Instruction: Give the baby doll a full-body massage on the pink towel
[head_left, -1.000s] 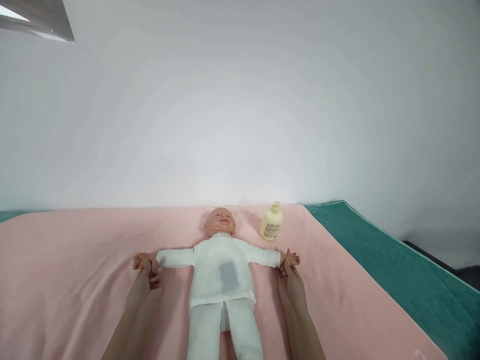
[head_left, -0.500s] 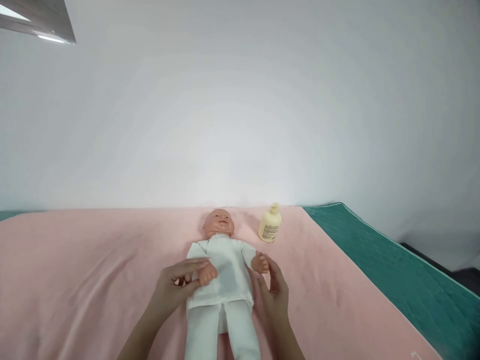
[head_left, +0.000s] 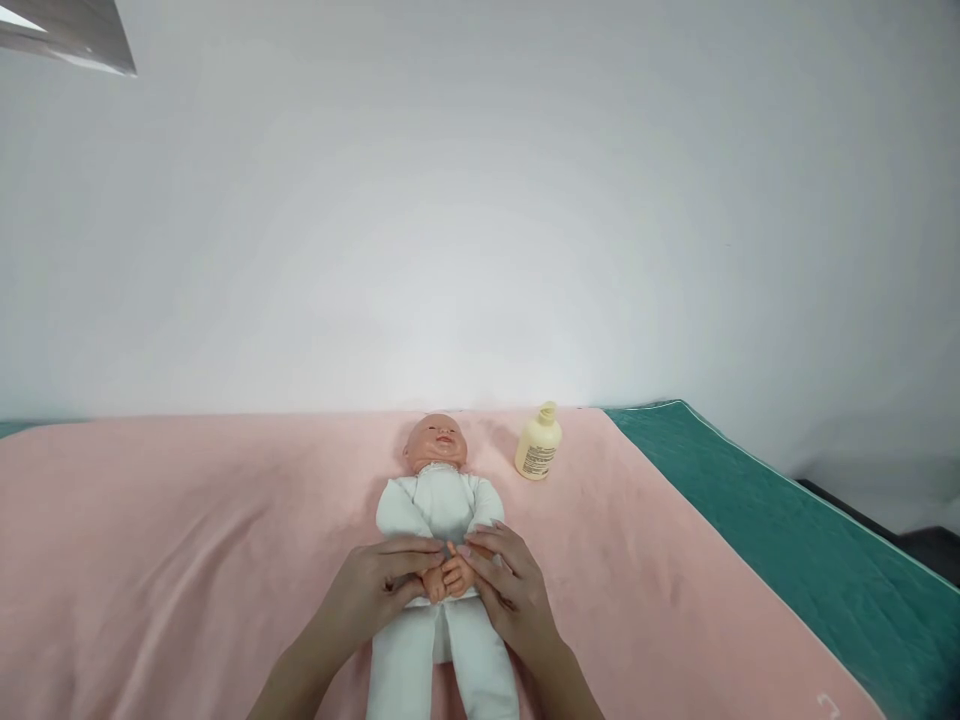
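A baby doll [head_left: 446, 500] in a white top and white trousers lies on its back, head toward the wall. My left hand [head_left: 379, 590] grips the doll's arm on the left side near the wrist. On the other side, my right hand [head_left: 514, 585] is closed around the doll's other arm near its wrist. Both small doll hands [head_left: 446, 578] meet over the lower belly, between my fingers. The doll's wrists are partly hidden by my fingers. A pale yellow pump bottle [head_left: 538, 442] stands upright to the right of the doll's head.
The doll and bottle rest on a pink blanket [head_left: 187, 540] with creases on its left side. Green padding [head_left: 772, 510] shows beyond the blanket at the right. A plain white wall [head_left: 465, 220] rises behind. A grey shiny object [head_left: 67, 35] hangs at the upper left.
Both my hands have moved inward, bringing the doll's arms from its sides to the middle of its belly. The doll's hands are now together. The bottle has stayed in place.
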